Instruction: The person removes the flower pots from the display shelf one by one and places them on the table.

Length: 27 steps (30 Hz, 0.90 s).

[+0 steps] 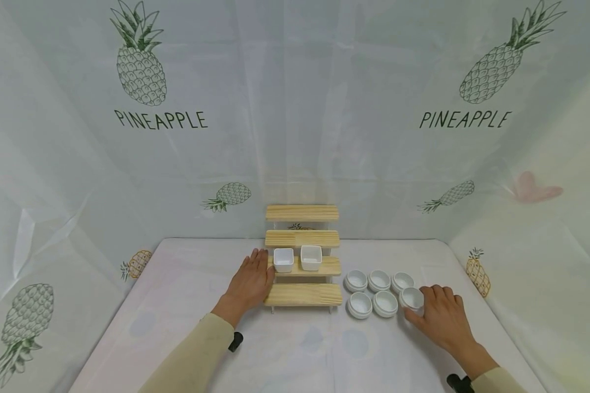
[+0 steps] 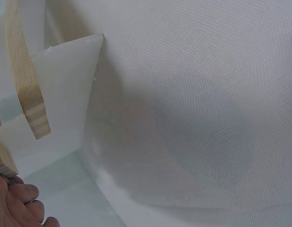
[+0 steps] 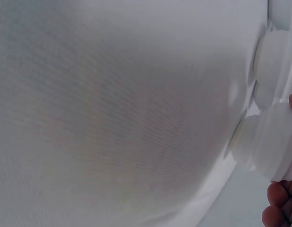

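A small stepped stand [image 1: 302,295] has wooden planks and translucent supports. My left hand [image 1: 248,281] holds the left end of its second plank from the bottom; in the left wrist view the fingers [image 2: 23,193] lie against the plank end [image 2: 4,161], the thumb hidden. Two square white dishes [image 1: 283,260] sit side by side on that plank. On the right, my right hand [image 1: 442,316] pinches a round white bowl [image 1: 412,298] between thumb and fingers. In the right wrist view this bowl [image 3: 271,142] leans beside other bowls.
Several more round white bowls [image 1: 385,303] stand close together in two rows right of the stand. The white cloth-covered table [image 1: 201,273] ends at a pineapple-printed curtain [image 1: 364,136] behind and at both sides.
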Motion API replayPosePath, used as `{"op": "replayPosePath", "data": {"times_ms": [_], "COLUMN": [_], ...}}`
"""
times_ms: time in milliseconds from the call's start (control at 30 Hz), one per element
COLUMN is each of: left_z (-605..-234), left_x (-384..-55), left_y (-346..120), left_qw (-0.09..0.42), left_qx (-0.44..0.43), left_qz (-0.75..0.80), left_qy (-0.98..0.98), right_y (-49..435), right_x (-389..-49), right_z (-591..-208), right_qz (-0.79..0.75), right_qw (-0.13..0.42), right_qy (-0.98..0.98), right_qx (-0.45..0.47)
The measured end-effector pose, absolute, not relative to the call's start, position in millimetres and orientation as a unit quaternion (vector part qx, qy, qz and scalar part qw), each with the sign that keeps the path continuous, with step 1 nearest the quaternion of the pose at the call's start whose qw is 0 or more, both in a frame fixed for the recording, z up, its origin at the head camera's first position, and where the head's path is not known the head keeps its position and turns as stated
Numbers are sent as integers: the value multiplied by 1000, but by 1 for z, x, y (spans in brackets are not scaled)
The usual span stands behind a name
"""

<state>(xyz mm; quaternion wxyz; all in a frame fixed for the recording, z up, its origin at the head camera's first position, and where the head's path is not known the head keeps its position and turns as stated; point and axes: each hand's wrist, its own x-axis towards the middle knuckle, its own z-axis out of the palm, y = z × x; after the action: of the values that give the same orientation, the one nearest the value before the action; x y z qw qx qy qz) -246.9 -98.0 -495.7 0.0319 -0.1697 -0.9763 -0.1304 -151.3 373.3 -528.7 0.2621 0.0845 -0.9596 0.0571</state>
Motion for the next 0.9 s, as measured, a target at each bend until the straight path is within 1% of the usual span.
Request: {"op": "replayPosePath", "data": {"times_ms": [367, 567, 900], "left_z": [-496, -496, -495], "left_x": [-245, -244, -246], "left_y": [-99, -98, -98], "left_qw": [41, 51, 34], "left_qx": [-173, -175, -168], "left_qz": [-140, -150, -139], "left_qy": [-974, -972, -975], "right_y": [378, 377, 377], "right_x": [-152, -150, -150], "right_z": [-543, -544, -545], "right_qz": [46, 40, 44], "right_qw": [256, 255, 236], "right_qy": [-962, -962, -968], "right_qx": [82, 86, 78]}}
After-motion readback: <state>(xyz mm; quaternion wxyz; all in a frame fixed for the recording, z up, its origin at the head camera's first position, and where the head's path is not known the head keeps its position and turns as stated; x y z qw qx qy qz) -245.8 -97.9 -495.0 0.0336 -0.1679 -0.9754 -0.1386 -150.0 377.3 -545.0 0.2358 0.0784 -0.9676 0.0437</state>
